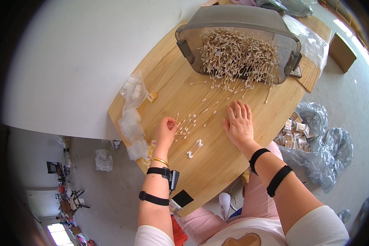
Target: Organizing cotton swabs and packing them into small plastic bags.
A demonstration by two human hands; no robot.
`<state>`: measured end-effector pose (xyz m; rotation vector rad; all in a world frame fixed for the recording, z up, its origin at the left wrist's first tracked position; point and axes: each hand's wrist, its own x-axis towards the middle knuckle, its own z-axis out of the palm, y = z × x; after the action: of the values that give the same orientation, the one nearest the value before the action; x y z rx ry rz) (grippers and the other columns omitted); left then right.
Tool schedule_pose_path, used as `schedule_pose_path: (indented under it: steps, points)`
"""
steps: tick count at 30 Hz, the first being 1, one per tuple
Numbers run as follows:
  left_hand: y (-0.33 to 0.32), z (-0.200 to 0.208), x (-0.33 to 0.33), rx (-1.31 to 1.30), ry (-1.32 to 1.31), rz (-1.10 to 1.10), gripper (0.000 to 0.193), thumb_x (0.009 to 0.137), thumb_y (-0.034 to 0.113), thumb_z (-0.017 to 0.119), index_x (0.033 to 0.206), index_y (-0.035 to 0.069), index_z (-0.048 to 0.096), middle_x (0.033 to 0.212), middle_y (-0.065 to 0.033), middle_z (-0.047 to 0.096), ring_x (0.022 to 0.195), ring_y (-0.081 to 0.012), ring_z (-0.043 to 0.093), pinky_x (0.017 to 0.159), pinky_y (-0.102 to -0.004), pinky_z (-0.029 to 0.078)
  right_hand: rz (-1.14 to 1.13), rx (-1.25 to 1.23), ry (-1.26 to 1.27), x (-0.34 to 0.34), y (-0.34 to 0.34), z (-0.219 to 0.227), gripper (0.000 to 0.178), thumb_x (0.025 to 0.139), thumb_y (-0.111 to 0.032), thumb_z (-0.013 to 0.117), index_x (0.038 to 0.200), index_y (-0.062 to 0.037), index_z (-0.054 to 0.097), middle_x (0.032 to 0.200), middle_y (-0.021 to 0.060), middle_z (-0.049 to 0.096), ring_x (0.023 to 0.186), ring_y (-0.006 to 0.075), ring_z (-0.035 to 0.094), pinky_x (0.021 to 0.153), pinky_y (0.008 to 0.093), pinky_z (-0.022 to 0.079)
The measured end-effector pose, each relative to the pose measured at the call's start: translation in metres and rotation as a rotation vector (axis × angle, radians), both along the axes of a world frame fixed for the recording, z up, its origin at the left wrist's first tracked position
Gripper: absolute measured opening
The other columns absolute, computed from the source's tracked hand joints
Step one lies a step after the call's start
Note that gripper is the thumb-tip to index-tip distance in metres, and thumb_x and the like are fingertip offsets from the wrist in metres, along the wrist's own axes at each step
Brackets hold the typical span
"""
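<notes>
My left hand (166, 131) is closed in a pinch at the left of the wooden table, and a cotton swab (177, 117) pokes up from its fingertips. Just right of it lie scattered cotton swabs (187, 124). A neat small bundle of cotton swabs (194, 149) rests nearer to me, touched by neither hand. My right hand (239, 123) lies palm down on the wood with its fingers stretched out, a few loose swabs to its left. Beyond both hands, a grey translucent bin (233, 18) lies tipped on its side, and a heap of cotton swabs (238, 57) spills from its mouth.
Clear plastic bags (131, 123) line the left edge of the table (160, 82), beside a small yellow packet (151, 96). On the floor at right sits a large plastic bag (328, 151) with many small packs (297, 133). A cardboard box (342, 53) stands behind it.
</notes>
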<state>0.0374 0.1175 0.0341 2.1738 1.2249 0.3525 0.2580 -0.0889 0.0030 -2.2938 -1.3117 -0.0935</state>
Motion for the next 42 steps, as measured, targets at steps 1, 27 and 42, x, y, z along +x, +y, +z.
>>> schedule_pose_path:
  steps: [1,27,42]
  points:
    - [-0.006,0.001,0.006,0.079,0.063,-0.018,0.021,0.085,0.005,0.073,0.103,0.004,0.062,0.095,-0.0086,0.068,0.086,-0.0208,0.066,0.079,-0.0333,0.053,-0.005,-0.002,-0.002,0.002,-0.001,-0.001,0.05,0.094,-0.03,0.055,0.137,-0.0048,0.054,0.145,0.0172,0.047,0.142,0.0336,0.035,0.122,0.0507,0.022]
    - [-0.128,-0.02,-0.006,0.339,0.264,-0.234,0.084,0.102,0.058,0.037,0.16,0.002,0.012,0.165,-0.0249,0.011,0.153,-0.044,0.007,0.122,-0.0596,0.006,0.004,0.027,0.011,-0.001,0.0,0.001,0.051,0.091,-0.029,0.058,0.136,-0.0046,0.055,0.144,0.0177,0.047,0.141,0.0336,0.037,0.122,0.0503,0.022]
    - [-0.089,-0.018,-0.019,0.278,0.115,-0.336,0.077,0.105,0.05,0.037,0.158,-0.001,0.016,0.164,-0.0213,0.022,0.152,-0.0379,0.02,0.123,-0.0527,0.015,0.012,0.009,0.03,-0.003,0.001,0.004,0.049,0.093,-0.028,0.057,0.137,-0.0045,0.054,0.145,0.0178,0.047,0.142,0.0339,0.036,0.122,0.05,0.021]
